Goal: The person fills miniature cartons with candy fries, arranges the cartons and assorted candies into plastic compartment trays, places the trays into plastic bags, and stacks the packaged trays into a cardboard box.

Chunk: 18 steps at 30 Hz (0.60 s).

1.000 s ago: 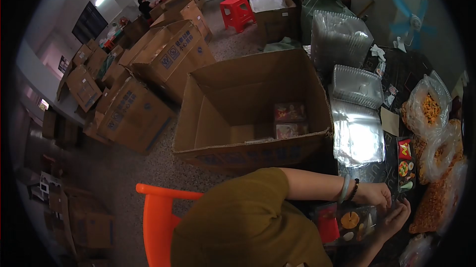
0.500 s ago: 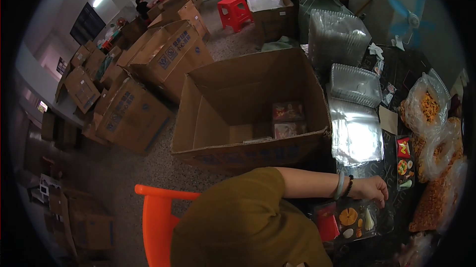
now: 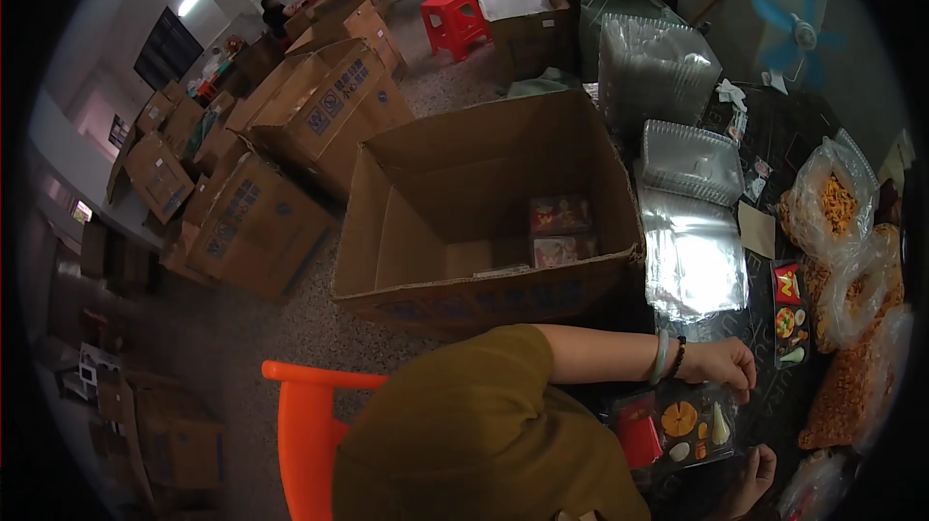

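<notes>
My left hand (image 3: 723, 366), below a bangle and a dark bead bracelet, has its fingers bent down and closed at the upper right edge of a clear plastic tray (image 3: 639, 403). Inside the tray lie a red packet (image 3: 640, 436), an orange round toy piece (image 3: 679, 418) marked into wedges, a white egg-shaped piece (image 3: 679, 451), a small orange-brown piece (image 3: 702, 442) and a pale cone-shaped piece (image 3: 720, 424). My right hand (image 3: 755, 482) is curled just off the tray's lower right corner. Whatever its fingers hold is too small or hidden.
A large open carton (image 3: 484, 294) with printed packs (image 3: 561, 216) stands beyond my left arm. Clear trays (image 3: 692, 158) are stacked on the dark table, near a filled toy set (image 3: 790, 313) and bags of orange pieces (image 3: 856, 357). Behind are a red stool (image 3: 455, 23), more cartons and a person.
My right hand, a blur by the bag at the lower right before, has come left toward the tray. The left hand stays almost in place.
</notes>
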Each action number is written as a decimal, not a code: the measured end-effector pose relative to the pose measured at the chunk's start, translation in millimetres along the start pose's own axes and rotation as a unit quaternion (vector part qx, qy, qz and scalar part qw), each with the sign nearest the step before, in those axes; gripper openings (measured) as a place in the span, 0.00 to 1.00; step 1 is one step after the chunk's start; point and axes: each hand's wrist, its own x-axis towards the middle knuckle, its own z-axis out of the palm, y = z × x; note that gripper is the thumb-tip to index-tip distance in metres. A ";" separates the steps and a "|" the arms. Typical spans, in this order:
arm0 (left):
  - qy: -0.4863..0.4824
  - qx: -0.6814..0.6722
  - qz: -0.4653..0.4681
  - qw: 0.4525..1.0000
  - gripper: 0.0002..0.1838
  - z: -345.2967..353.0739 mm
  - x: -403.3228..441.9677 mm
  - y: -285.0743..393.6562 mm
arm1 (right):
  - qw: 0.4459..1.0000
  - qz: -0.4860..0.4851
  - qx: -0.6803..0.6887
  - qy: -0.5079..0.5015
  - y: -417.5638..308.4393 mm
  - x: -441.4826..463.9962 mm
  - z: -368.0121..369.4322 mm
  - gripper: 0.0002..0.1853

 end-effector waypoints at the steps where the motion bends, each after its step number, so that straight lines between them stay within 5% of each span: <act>1: -0.001 -0.003 0.000 1.000 0.06 0.2 0.0 -0.5 | 1.000 0.002 0.000 -0.004 0.1 -1.2 0.7 0.06; 6: 0.000 -0.020 0.001 1.000 0.06 -1.5 -0.8 -0.6 | 1.000 0.009 -0.005 -0.015 1.2 -7.1 -0.4 0.06; 18: 0.005 0.241 0.139 0.960 0.05 -14.4 -38.7 -11.5 | 0.999 -0.005 -0.013 -0.052 0.8 -28.7 6.8 0.06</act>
